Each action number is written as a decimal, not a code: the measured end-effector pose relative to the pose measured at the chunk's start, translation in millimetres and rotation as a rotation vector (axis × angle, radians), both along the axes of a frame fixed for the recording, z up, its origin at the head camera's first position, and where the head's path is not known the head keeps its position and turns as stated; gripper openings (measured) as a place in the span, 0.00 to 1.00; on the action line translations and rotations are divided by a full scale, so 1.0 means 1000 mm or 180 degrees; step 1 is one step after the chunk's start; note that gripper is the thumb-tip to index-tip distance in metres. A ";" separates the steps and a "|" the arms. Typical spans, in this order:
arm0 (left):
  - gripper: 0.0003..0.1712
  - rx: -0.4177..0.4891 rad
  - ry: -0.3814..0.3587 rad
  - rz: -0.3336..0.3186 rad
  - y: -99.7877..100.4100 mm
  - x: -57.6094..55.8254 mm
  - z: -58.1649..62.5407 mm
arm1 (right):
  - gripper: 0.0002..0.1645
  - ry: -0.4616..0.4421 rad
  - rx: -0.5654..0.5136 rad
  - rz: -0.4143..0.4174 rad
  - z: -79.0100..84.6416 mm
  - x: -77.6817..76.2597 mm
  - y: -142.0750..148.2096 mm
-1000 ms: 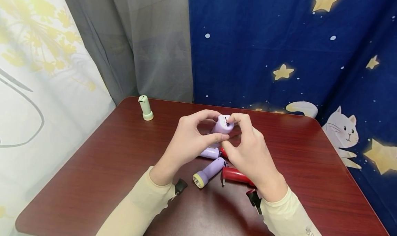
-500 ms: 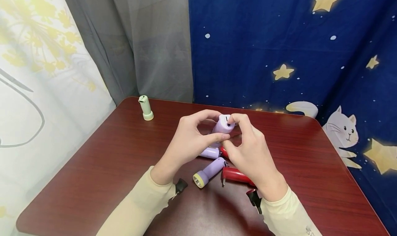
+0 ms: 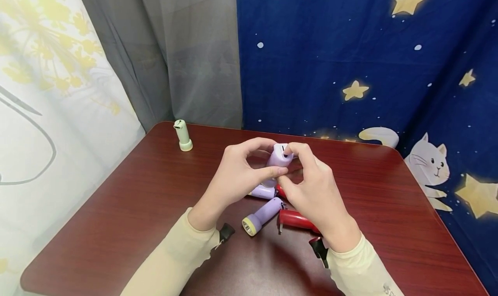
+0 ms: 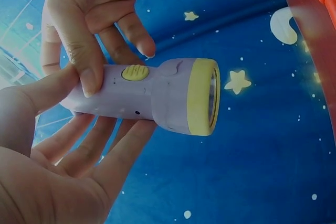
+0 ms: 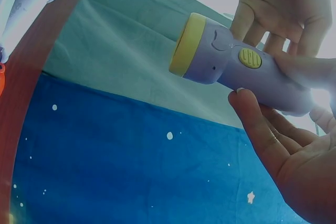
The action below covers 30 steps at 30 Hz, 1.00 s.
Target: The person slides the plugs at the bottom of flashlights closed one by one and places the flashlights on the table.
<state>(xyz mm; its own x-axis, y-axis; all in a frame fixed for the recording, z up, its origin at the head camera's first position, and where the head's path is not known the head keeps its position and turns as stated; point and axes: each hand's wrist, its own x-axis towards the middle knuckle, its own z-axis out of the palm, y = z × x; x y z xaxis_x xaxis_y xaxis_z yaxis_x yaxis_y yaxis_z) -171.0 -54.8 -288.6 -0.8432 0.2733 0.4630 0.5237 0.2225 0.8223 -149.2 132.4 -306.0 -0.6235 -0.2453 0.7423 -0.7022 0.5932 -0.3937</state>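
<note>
A lilac flashlight (image 3: 279, 158) with a yellow head ring is held up over the table, its tail end on top in the head view. My left hand (image 3: 238, 171) grips its body between thumb and fingers. My right hand (image 3: 316, 184) pinches the tail end, index fingertip on the dark slot there and thumb on the body. The left wrist view shows the yellow switch (image 4: 135, 72) on the side and the lens rim facing right. The same yellow head (image 5: 189, 45) is free of both hands in the right wrist view.
Below the hands lie a second lilac flashlight (image 3: 264, 216), another lilac one (image 3: 263, 192) partly hidden, a red flashlight-like body (image 3: 295, 219) with metal prongs, and another red piece (image 3: 281, 191). A pale green flashlight (image 3: 183, 135) stands head down at the table's far left corner.
The right index finger shifts slightly at the flashlight's tail end, and the flashlight rocks a little. Everything on the table stays in place.
</note>
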 end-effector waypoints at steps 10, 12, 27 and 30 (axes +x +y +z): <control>0.20 -0.0032 -0.0084 0.0205 -0.002 0.001 0.002 | 0.35 -0.0199 -0.0104 0.0042 -0.001 0.001 -0.003; 0.20 -0.0020 -0.0089 0.0213 -0.002 0.000 0.002 | 0.37 -0.0251 -0.0152 0.0006 0.000 0.001 -0.004; 0.27 -0.0114 -0.0175 0.0082 -0.002 -0.002 0.001 | 0.28 -0.0442 -0.0027 -0.0091 0.003 0.001 -0.001; 0.28 -0.0144 -0.0174 -0.0030 -0.003 -0.003 0.002 | 0.31 -0.0455 0.0048 -0.0041 0.004 0.000 0.002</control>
